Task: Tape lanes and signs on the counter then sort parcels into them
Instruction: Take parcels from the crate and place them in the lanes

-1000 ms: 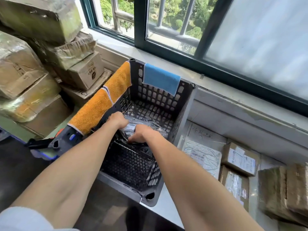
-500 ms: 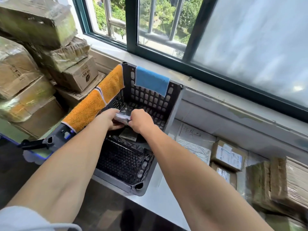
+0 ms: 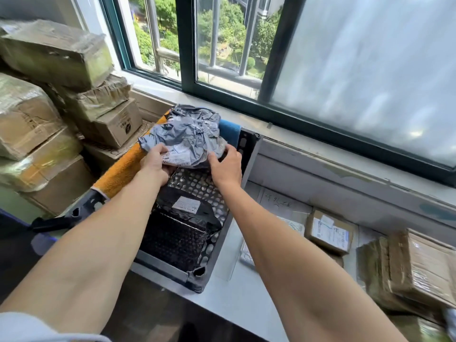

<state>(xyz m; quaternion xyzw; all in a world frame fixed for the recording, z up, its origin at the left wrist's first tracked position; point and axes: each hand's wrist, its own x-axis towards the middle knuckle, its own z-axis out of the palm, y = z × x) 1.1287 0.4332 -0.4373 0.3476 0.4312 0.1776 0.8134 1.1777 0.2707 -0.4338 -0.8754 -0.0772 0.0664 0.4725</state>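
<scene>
A crumpled grey plastic mailer parcel [image 3: 187,134] with a white label is raised above the dark perforated crate [image 3: 246,154]. My left hand [image 3: 154,161] grips its lower left edge and my right hand [image 3: 225,164] holds its lower right edge. Inside the crate lies a black mailer [image 3: 187,213] with a white label, on a black bubble-wrap parcel [image 3: 172,240]. On the white counter [image 3: 237,302] to the right, a paper sign [image 3: 278,201] with handwriting is taped down, with small cardboard parcels [image 3: 329,232] beside it.
An orange towel [image 3: 123,166] and a blue cloth [image 3: 229,129] hang over the crate's rim. Taped cardboard boxes [image 3: 37,119] are stacked at the left. Larger wrapped boxes [image 3: 414,270] sit at the right. The window sill [image 3: 320,149] runs behind the counter.
Both hands have lifted the grey mailer out of the crate, from its floor to above the far rim. The black mailer beneath has come into sight.
</scene>
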